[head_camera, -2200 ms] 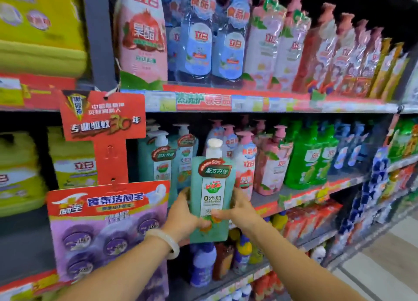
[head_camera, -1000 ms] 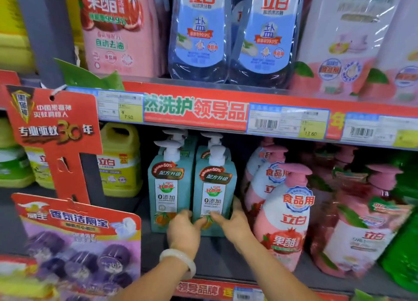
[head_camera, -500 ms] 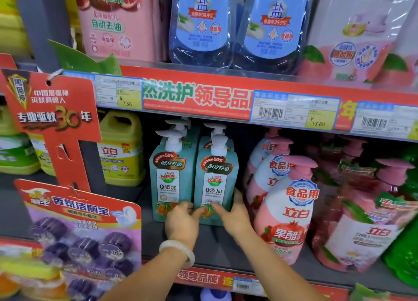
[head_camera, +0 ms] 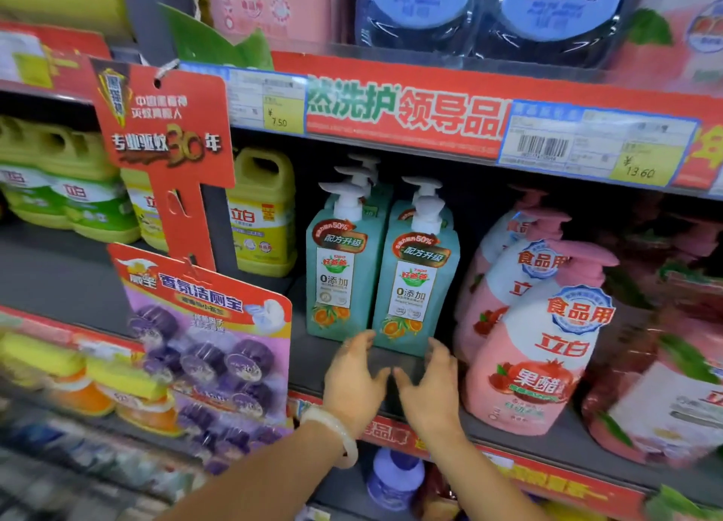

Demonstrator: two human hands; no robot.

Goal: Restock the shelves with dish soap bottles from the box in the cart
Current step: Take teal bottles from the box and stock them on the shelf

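Two teal dish soap pump bottles stand upright side by side on the middle shelf [head_camera: 313, 368], with more of the same behind them. The right-hand teal bottle [head_camera: 416, 282] is the front one; the left teal bottle [head_camera: 339, 274] stands beside it. My left hand [head_camera: 354, 379] and my right hand [head_camera: 430, 387] hover just in front of the right bottle's base, fingers loosely spread, holding nothing. A pale bangle sits on my left wrist. The box and the cart are out of view.
Pink pump bottles [head_camera: 536, 348] crowd the shelf to the right of the teal ones. A yellow jug [head_camera: 266, 215] stands to the left. A red hanging promo strip [head_camera: 168, 137] with purple toilet-cleaner packs [head_camera: 211, 348] hangs at left. Red price rail [head_camera: 410, 110] runs above.
The teal bottle went from my hands onto the shelf beside the other one. Both hands have let go of it and drawn back a little toward the shelf's front edge.
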